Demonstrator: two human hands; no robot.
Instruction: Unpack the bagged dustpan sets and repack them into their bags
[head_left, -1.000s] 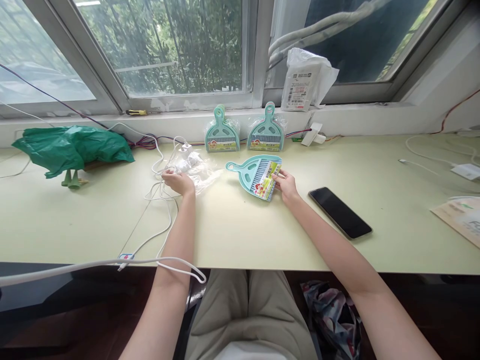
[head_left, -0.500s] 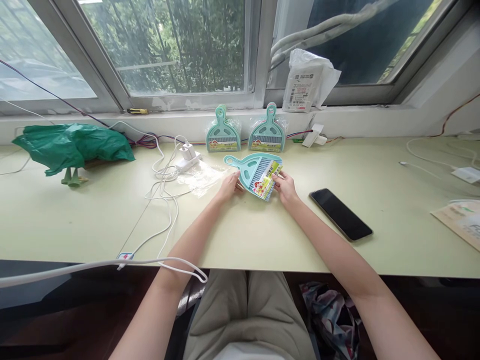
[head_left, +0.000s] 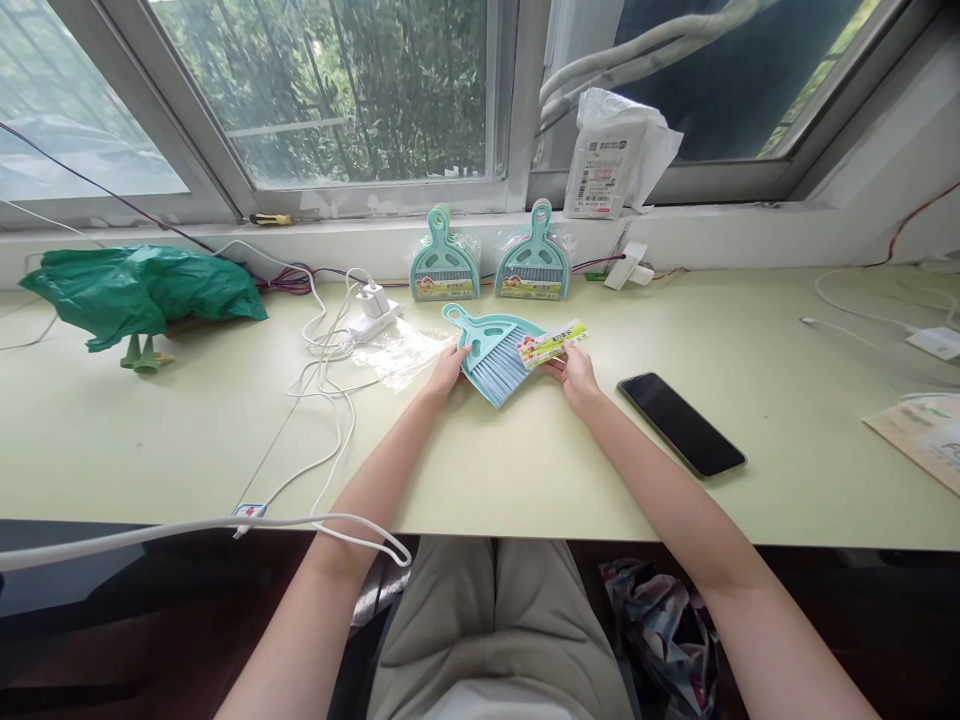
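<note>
A small teal dustpan with a blue brush (head_left: pixel 491 352) lies on the pale green table (head_left: pixel 525 470) in front of me. My left hand (head_left: pixel 448 368) grips its left edge, fingers curled round it. My right hand (head_left: pixel 576 370) pinches a yellow-green paper label (head_left: pixel 551 343), which now stands off the brush to the right. A crumpled clear plastic wrapper (head_left: pixel 405 352) lies just left of my left hand.
Two wrapped teal dustpan sets (head_left: pixel 444 262) (head_left: pixel 533 260) lean against the window ledge. A black phone (head_left: pixel 681 424) lies to the right. White cables and a charger (head_left: pixel 373 312) sprawl at left, beside a green plastic bag (head_left: pixel 142 290). A white packet (head_left: pixel 615 160) sits on the sill.
My left hand left the cables and wrapper and came to the dustpan's left edge. My right hand has pulled the label off the brush and out to the right.
</note>
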